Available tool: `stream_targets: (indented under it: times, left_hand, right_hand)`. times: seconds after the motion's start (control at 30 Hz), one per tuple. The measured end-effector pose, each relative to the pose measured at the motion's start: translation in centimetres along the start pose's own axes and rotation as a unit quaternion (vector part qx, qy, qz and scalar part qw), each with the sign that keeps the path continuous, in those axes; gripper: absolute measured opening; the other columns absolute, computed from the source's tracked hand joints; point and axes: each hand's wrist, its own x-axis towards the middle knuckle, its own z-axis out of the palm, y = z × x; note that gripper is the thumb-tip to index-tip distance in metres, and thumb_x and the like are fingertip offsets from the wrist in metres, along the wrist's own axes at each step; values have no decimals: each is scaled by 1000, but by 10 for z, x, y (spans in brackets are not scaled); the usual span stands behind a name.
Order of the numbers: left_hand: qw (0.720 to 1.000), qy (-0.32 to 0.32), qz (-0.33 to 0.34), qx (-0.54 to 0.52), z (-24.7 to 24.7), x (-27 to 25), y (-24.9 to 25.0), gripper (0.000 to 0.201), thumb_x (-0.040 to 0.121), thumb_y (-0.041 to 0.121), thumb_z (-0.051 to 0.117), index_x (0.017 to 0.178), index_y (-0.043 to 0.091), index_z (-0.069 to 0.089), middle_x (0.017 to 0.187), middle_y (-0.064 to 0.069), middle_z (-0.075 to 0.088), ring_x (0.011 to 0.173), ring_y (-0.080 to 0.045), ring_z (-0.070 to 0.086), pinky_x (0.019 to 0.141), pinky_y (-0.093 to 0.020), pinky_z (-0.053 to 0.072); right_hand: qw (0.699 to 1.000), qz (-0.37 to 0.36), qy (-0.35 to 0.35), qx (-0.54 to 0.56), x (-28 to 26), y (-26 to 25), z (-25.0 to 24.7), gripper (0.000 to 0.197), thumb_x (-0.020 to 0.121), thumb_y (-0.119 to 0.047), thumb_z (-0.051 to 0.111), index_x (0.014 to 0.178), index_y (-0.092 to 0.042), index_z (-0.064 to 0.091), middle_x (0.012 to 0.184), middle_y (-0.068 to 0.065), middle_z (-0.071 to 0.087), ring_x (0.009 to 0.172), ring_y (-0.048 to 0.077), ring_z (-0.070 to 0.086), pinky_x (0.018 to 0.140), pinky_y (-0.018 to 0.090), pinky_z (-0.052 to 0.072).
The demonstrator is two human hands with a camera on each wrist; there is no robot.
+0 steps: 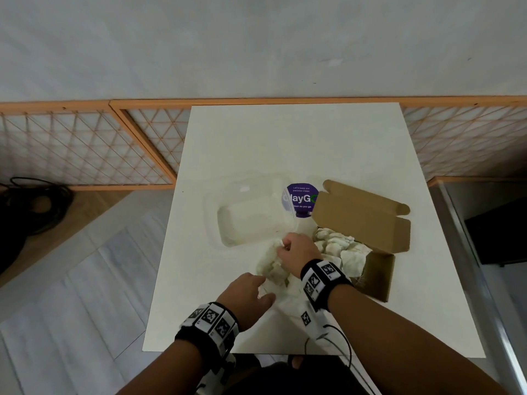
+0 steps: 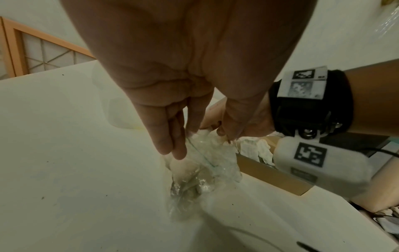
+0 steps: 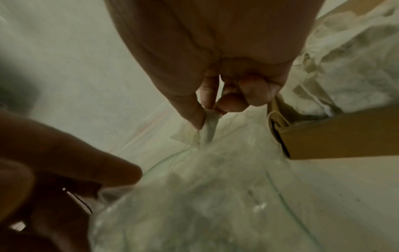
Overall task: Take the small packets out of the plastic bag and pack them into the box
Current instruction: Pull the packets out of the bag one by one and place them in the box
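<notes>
A crumpled clear plastic bag (image 1: 275,269) lies on the white table (image 1: 285,143) just left of the brown cardboard box (image 1: 379,276). My left hand (image 1: 261,286) pinches the bag's near edge (image 2: 211,162) between thumb and fingers. My right hand (image 1: 283,245) pinches a small white packet (image 3: 205,131) at the bag's far end (image 3: 205,196), a little above the table. The box (image 3: 334,136) stands open with its lid (image 1: 362,215) folded back. Several white packets (image 1: 339,246) are heaped inside it.
An empty clear plastic container (image 1: 251,220) sits beyond the hands, next to a round purple sticker (image 1: 301,198). An orange lattice screen (image 1: 85,143) stands behind the table. Black cables (image 1: 34,206) lie on the floor at left.
</notes>
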Motion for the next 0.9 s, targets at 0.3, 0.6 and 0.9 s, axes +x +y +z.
stream_targets:
  times: [0.3, 0.6, 0.9]
  left_hand:
    - [997, 32, 0, -72, -15, -7, -5, 69, 95, 59, 61, 155, 31, 40, 155, 3, 44, 135, -17, 55, 113, -35, 44]
    - [886, 184, 143, -401, -62, -43, 43, 10, 95, 26, 76, 105, 25, 75, 99, 2, 79, 97, -15, 75, 92, -41, 59]
    - [871, 230, 125, -417, -79, -52, 37, 13, 100, 19, 68, 89, 12, 73, 93, -2, 80, 95, -19, 76, 93, -41, 59]
  right_hand:
    - [969, -86, 23, 231, -52, -7, -43, 14, 92, -29, 75, 88, -21, 64, 85, -4, 72, 75, 12, 66, 66, 21, 49]
    - [918, -125, -35, 375, -94, -33, -75, 19, 95, -12, 74, 100, 0, 61, 83, 11, 76, 75, 17, 75, 70, 36, 63]
    - [984, -164, 0, 76, -62, -5, -44, 8, 97, -25, 67, 100, -21, 72, 94, -8, 73, 86, 12, 69, 80, 31, 57]
